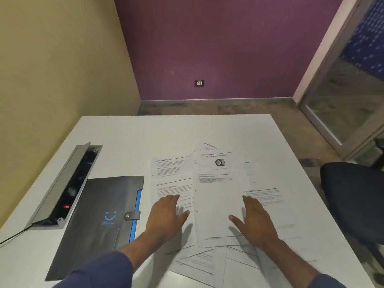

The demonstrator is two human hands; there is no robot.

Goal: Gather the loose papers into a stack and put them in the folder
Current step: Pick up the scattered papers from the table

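Two bare hands, left hand [166, 217] and right hand [254, 220], with no rings, watch or bracelet to be seen. Forearms bare from the wrists back toward the near edge. Blue sleeves (a dull, dark blue, plain, no print or stripe) pushed up well short of the wrists: left sleeve [99, 271] broad and softly creased, right sleeve [330, 281] only a corner at the near right edge.
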